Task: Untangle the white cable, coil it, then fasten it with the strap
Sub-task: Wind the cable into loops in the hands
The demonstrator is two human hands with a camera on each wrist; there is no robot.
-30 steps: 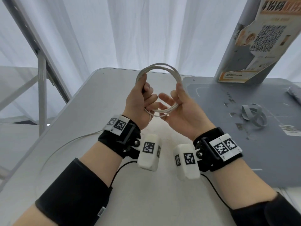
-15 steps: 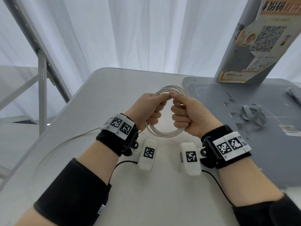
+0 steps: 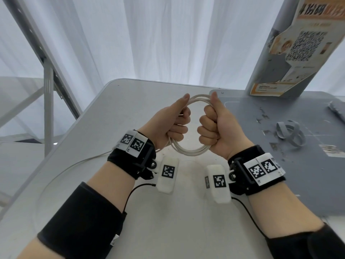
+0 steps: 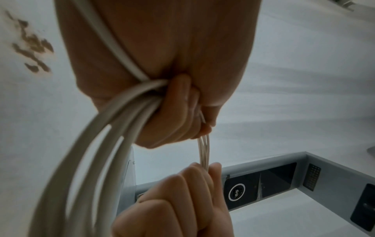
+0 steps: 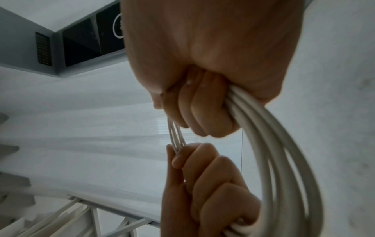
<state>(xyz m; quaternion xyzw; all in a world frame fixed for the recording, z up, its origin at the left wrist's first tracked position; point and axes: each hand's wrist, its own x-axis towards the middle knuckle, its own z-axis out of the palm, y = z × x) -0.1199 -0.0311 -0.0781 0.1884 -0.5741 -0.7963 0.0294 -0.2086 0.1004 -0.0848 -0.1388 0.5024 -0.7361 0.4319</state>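
The thin white round-sheathed cable [image 3: 188,151] was gathered into a small coil of several loops, held upright in the air above the pale grey tabletop [image 3: 130,109], between the two hands. The left hand [image 3: 168,126] was clenched around the coil's left side, thumb laid along the top arc; the right hand [image 3: 217,129] was fisted around the right side, thumb likewise pointing up along the strands. In the left wrist view the loops [image 4: 97,144] fanned slightly apart below the fist, and one strand ran up across the palm. A loose tail [image 3: 74,165] trailed from under the left wrist over the table towards its left edge, so the coiling looked unfinished.

The cable seemed light and springy rather than limp: the loops would likely spread or pop open if either grip slackened. The smooth jacket probably slides easily. The best hold appeared to be a pinch across all strands at one point, freeing the other hand.

The grey looped strap [image 3: 290,134] lay on the darker grey mat [image 3: 280,184] to the right, well apart from the hands. A printed cardboard box [image 3: 291,53] stood at the mat's far edge.
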